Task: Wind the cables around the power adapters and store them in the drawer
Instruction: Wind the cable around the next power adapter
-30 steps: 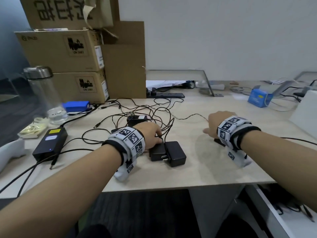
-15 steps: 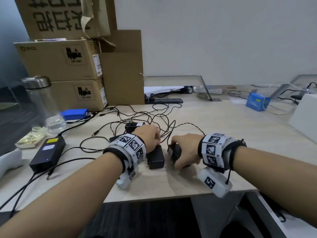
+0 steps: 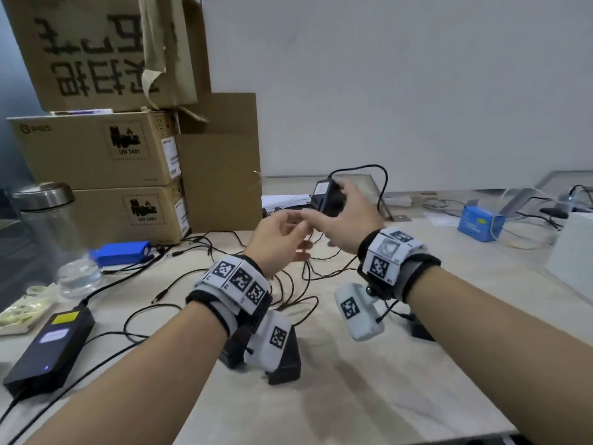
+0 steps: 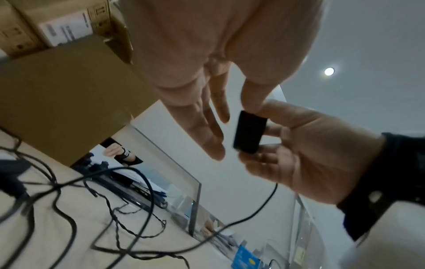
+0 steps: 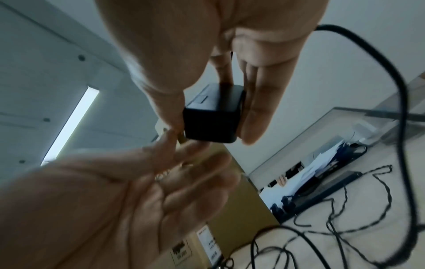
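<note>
Two hands are up over the tabletop [image 3: 369, 390]. My right hand [image 3: 348, 220] grips a small black power adapter [image 3: 328, 200] between thumb and fingers, holding it raised well clear of the surface. Its cable [image 3: 380, 184] arches off the top of the block, loops past my wrist and drops down into the tangle of thin black leads [image 3: 288, 284] lying loose in front of me. My left hand [image 3: 282, 242] sits just beside the adapter with its fingers straight and slightly apart, gripping nothing; from the left wrist view one fingertip [image 4: 253, 102] reaches the upper corner of the block, though motion blur keeps me from saying whether it truly touches. Another black adapter [image 3: 285, 361] rests on the tabletop under my left wrist. A bigger black power brick [image 3: 48, 348] lies at the far left, near a blue pack [image 3: 123, 252] and a glass bottle [image 3: 54, 232], with cardboard boxes [image 3: 96, 149] stacked behind them.
</note>
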